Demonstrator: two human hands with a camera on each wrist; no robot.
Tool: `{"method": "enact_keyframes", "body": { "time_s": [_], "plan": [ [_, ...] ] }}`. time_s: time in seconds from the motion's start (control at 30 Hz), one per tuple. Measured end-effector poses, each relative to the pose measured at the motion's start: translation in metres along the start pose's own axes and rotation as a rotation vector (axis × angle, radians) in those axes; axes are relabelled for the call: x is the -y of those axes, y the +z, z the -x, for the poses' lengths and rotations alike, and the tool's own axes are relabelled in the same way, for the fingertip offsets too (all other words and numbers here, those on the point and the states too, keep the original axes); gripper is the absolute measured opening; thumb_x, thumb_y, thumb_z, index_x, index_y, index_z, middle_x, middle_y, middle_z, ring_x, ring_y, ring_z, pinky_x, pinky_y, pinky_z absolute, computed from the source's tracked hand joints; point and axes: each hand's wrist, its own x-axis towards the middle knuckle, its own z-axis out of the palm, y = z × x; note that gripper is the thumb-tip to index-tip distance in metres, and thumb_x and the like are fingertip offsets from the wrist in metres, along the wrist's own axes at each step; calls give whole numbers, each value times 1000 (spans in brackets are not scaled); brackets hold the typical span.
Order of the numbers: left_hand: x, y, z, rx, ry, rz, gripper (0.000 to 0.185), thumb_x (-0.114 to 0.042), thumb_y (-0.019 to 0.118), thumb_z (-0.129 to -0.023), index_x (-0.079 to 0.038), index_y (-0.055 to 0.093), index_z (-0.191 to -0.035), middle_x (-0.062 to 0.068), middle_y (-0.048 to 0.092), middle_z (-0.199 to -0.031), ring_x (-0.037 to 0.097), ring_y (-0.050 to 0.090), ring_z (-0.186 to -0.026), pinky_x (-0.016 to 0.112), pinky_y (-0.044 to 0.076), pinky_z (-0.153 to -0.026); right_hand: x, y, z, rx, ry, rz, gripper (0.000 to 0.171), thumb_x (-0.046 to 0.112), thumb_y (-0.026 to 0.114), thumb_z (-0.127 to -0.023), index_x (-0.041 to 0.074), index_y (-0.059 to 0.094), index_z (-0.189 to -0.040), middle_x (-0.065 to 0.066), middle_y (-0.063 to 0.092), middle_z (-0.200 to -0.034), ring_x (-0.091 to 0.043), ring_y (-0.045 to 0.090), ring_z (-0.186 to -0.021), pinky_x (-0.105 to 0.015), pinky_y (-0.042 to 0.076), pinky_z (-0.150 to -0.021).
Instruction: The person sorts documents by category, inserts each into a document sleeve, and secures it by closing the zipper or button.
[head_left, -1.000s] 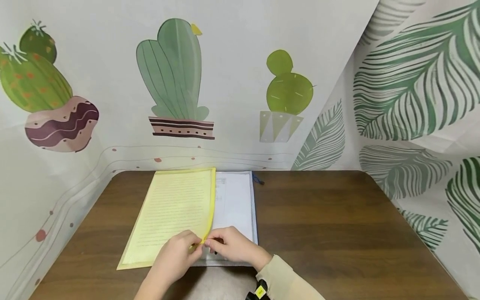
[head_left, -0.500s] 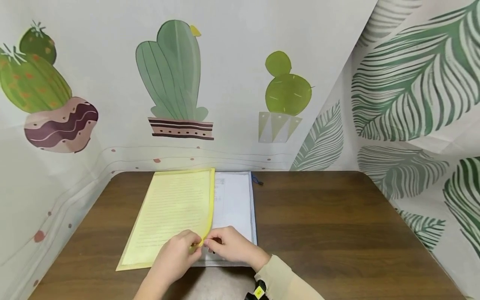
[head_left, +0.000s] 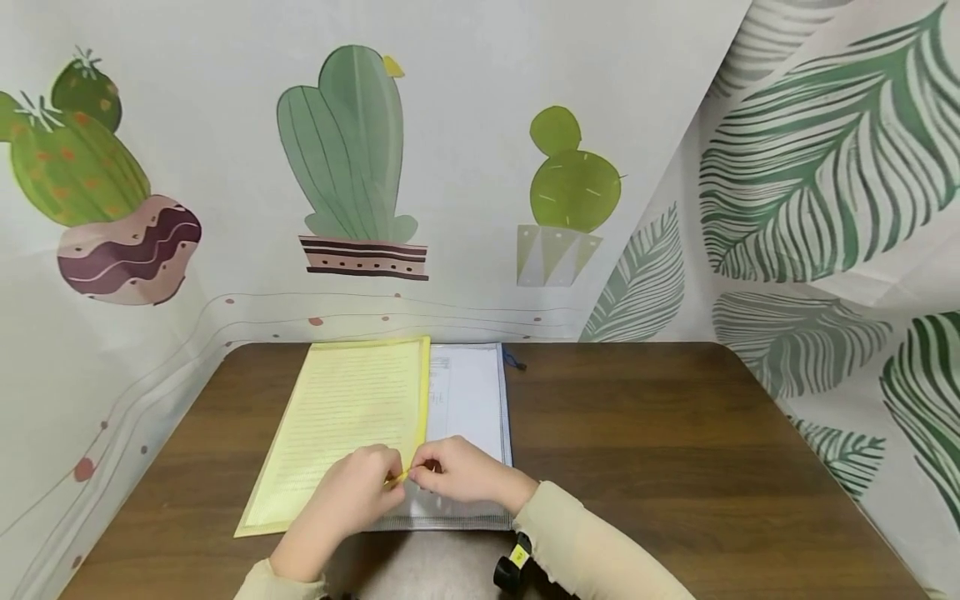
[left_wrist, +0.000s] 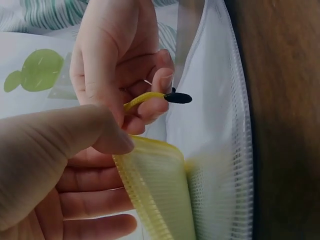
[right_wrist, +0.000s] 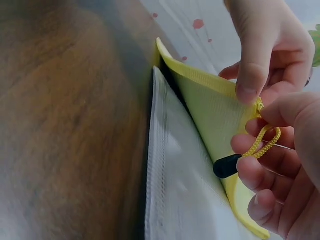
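Note:
A yellow mesh zip pouch (head_left: pixel 352 400) with a printed sheet inside lies partly over a clear mesh zip pouch (head_left: pixel 472 408). My left hand (head_left: pixel 358 487) pinches the yellow pouch's near right corner, lifted off the pouch below. Close beside it, my right hand (head_left: pixel 461 471) pinches the zipper pull at that corner. In the right wrist view, a looped yellow cord (right_wrist: pixel 270 144) with a black end (right_wrist: pixel 227 166) hangs from the pull against my right fingers. The left wrist view shows the black tip (left_wrist: pixel 177 98) sticking out past those fingers.
Both pouches lie on a dark brown wooden table (head_left: pixel 637 442), reaching its back edge. A blue cord pull (head_left: pixel 514 360) sits at the clear pouch's far right corner. Behind the table hangs a cactus-printed cloth (head_left: pixel 465 167). A black device (head_left: pixel 512 567) is by the right sleeve.
Both hands have shifted slightly away from me, still together at the yellow pouch's corner. The left sleeve has come into view. Both pouches stay about where they were.

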Motion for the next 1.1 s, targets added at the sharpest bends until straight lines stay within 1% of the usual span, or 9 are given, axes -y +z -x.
{"method": "enact_keyframes", "body": {
  "time_s": [0.13, 0.23, 0.33, 0.47, 0.7, 1.1],
  "plan": [
    [2, -1, -9, 86, -5, 43, 16, -8, 67, -66, -15, 53, -62, -8, 47, -62, 4, 39, -55, 20, 33, -47, -2, -3, -1, 11, 11, 4, 9, 15, 57, -89, 12, 66, -86, 10, 58, -71, 4, 44, -59, -10, 39, -57],
    [3, 0, -12, 112, -5, 61, 14, -8, 66, -67, -15, 54, -62, -8, 48, -62, 4, 40, -54, 20, 34, -47, -3, -5, -2, 20, 23, 13, 9, 15, 57, -89, 12, 66, -87, 9, 59, -73, 4, 44, -61, -10, 39, -57],
    [1, 1, -14, 123, -11, 68, 14, -8, 64, -68, -15, 54, -61, -9, 48, -62, 4, 40, -53, 20, 34, -46, -4, -6, -1, 23, 24, 27, 9, 15, 57, -90, 13, 66, -87, 10, 60, -75, 4, 45, -63, -10, 40, -59],
    [-1, 0, -15, 119, -7, 58, 16, -8, 64, -68, -16, 54, -59, -10, 46, -60, 4, 38, -52, 20, 32, -45, -9, -7, -1, 14, 11, 28, 9, 15, 57, -90, 13, 66, -87, 9, 61, -76, 5, 45, -64, -11, 41, -61],
    [-4, -3, -16, 89, 18, 15, 27, -6, 64, -68, -17, 45, -51, -11, 34, -55, 2, 28, -49, 18, 22, -44, -10, -9, -1, 4, 18, 12, 9, 16, 58, -91, 14, 66, -85, 10, 58, -71, 4, 46, -62, -12, 41, -59],
    [-7, -4, -12, 56, 33, -11, 31, -6, 63, -67, -18, 41, -50, -11, 32, -56, 2, 27, -51, 17, 21, -44, -5, -11, 1, -20, 36, 66, 10, 17, 60, -90, 13, 66, -82, 10, 58, -70, 2, 45, -60, -12, 39, -56]
  ]
}}
